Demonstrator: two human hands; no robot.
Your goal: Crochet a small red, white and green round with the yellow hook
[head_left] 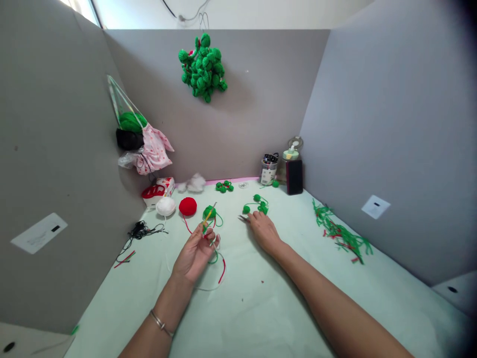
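My left hand (196,253), palm up, holds a yellow crochet hook (209,214) together with a small green and red yarn piece. Green, red and white strands trail from its fingers. My right hand (264,229) reaches farther out over the table, its fingers closed on small scissors (243,218) whose tips point left. Just beyond that hand lie several small green crocheted balls (257,198). Behind my left hand are a green yarn ball (209,213), a red yarn ball (188,206) and a white yarn ball (165,206).
Green and red yarn scraps (341,231) lie along the right wall, black cord (141,230) at the left. A pen can (269,172) and a dark phone (294,177) stand at the back. A green crocheted bunch (204,69) hangs above.
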